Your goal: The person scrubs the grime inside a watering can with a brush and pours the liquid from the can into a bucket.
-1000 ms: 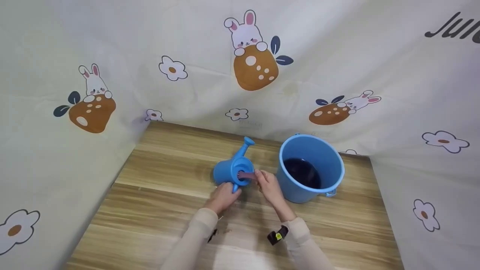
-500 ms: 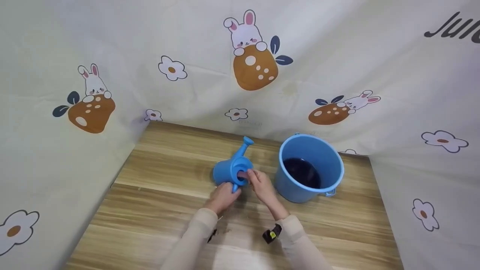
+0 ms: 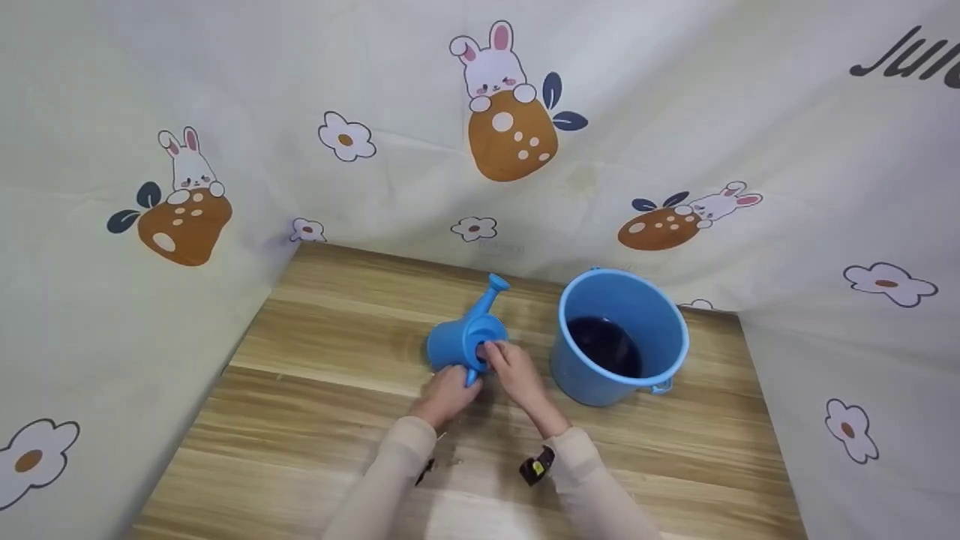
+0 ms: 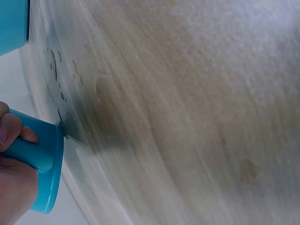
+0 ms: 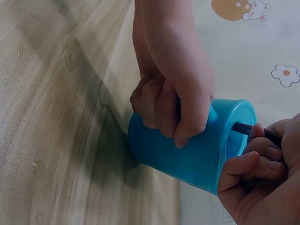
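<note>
A blue watering can [image 3: 448, 343] stands on the wooden surface, its spout pointing away and to the right. My left hand [image 3: 444, 394] grips the can's handle [image 4: 30, 153]; curled fingers show in the left wrist view. At the can's opening, my right hand [image 3: 517, 373] pinches a slim, dark mauve handled tool [image 5: 241, 128]. The tool's far end reaches inside the can and is hidden. In the right wrist view, the right fingers [image 5: 265, 152] are bent beside the can's rim.
A blue bucket [image 3: 592, 388] holding dark liquid [image 3: 604, 346] stands just right of the can. Wet spots [image 4: 54, 65] mark the wooden surface [image 3: 322, 427]. A rabbit-printed sheet [image 3: 405, 82] rises behind and along both sides.
My right hand has moved left and closer to the can's opening, pushing the mauve tool deeper inside. The left hand, the can and the bucket have stayed put.
</note>
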{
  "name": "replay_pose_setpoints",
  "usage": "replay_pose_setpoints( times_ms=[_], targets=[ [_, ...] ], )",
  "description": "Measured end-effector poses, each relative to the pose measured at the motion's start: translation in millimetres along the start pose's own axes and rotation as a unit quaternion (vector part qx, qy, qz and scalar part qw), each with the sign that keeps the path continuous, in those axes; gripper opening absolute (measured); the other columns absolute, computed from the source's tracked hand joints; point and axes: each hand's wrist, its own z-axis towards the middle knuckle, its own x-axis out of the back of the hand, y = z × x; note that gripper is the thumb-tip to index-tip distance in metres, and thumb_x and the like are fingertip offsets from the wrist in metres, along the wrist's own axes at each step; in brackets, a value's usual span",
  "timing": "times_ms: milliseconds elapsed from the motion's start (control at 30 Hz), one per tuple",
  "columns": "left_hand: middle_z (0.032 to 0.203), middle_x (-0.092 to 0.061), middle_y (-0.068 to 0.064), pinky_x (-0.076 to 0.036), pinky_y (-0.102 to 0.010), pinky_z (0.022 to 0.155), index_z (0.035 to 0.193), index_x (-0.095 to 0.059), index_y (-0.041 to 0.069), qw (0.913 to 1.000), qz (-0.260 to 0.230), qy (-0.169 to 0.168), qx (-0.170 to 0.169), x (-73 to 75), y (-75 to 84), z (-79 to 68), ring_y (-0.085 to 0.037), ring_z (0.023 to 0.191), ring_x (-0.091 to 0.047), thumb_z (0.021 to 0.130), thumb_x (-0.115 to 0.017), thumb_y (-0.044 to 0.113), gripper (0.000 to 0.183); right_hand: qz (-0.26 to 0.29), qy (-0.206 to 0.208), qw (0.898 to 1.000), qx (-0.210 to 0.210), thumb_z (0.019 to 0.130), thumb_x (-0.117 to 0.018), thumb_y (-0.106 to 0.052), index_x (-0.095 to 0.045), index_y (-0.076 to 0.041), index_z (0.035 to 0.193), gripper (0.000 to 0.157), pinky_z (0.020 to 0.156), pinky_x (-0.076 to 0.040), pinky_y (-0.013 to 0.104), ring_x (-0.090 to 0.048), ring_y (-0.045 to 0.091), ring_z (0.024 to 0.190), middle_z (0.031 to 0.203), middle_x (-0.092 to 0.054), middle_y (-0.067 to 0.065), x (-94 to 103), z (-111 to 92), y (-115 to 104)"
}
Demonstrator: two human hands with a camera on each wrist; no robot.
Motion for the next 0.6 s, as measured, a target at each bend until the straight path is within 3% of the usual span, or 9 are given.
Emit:
replay_pose_setpoints(
  times_ms=[267, 467, 600],
  targets=[
    [0.061, -0.034, 0.006, -0.034, -0.028, 0.054, 0.063, -0.034, 0.020, 0.9999, 0.006, -0.001, 0.011, 0.6, 1.3, -0.4, -0.013, 0.057, -0.040, 0.090, -0.056, 0.026, 0.035, 0.016, -0.007, 1.000, -0.019, 0.106, -0.045, -0.026, -0.056, -0.006, 0.078, 0.035, 0.063, -0.040, 0.026, -0.046, 0.011, 0.064, 0.070, -0.049, -0.001, 2.6, -2.8, 1.2],
    [0.060, -0.033, 0.007, -0.033, -0.028, 0.053, 0.062, -0.035, 0.019, 0.9999, -0.003, 0.000, 0.013, 0.5, -2.4, -0.5, -0.012, 0.055, -0.039, 0.090, -0.056, 0.027, 0.035, 0.040, -0.001, 0.999, -0.004, 0.105, -0.046, -0.024, -0.057, 0.001, 0.080, 0.037, 0.066, -0.046, 0.027, -0.050, 0.009, 0.066, 0.076, -0.058, 0.017, 7.5, -7.7, -0.9],
    [0.060, -0.031, 0.007, -0.031, -0.027, 0.052, 0.062, -0.034, 0.019, 0.9999, -0.005, 0.002, 0.010, 0.4, -4.1, -0.6, -0.011, 0.055, -0.036, 0.089, -0.056, 0.026, 0.036, 0.030, 0.007, 1.000, -0.004, 0.105, -0.047, -0.026, -0.060, 0.002, 0.080, 0.039, 0.060, -0.042, 0.022, -0.049, 0.007, 0.062, 0.071, -0.057, 0.008, 11.3, -9.9, -2.5]
  ],
)
